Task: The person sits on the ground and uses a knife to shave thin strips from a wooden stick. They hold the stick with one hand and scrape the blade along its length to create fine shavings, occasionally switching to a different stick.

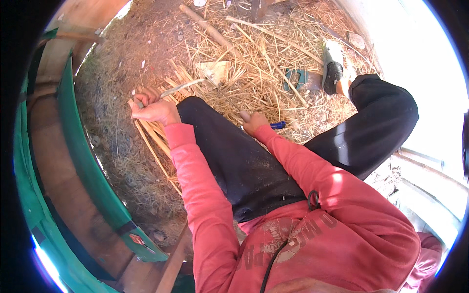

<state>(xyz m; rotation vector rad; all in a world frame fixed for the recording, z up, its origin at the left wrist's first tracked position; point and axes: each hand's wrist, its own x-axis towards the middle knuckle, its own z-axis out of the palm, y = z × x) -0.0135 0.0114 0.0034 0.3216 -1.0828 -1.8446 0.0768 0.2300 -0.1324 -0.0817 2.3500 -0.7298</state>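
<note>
My left hand (155, 106) is beside my left knee, its fingers closed round a thin pale strip (183, 87) that looks like split bamboo or cane. The strip slants up and right, and its far end lies over a flat pale piece of wood (221, 72). My right hand (254, 122) is near the inner side of my left thigh, closed. A blue handle (278, 125) sticks out behind it, apparently part of a tool in its grip; the working end cannot be made out.
Loose straw-coloured shavings and strips (244, 93) cover the ground. A thick pole (207, 27) lies beyond them. A teal-handled saw (295, 78) rests next to my shoe (333, 68). Green-edged wooden boards (88, 127) stand at the left, and a pale wall (405, 39) at the right.
</note>
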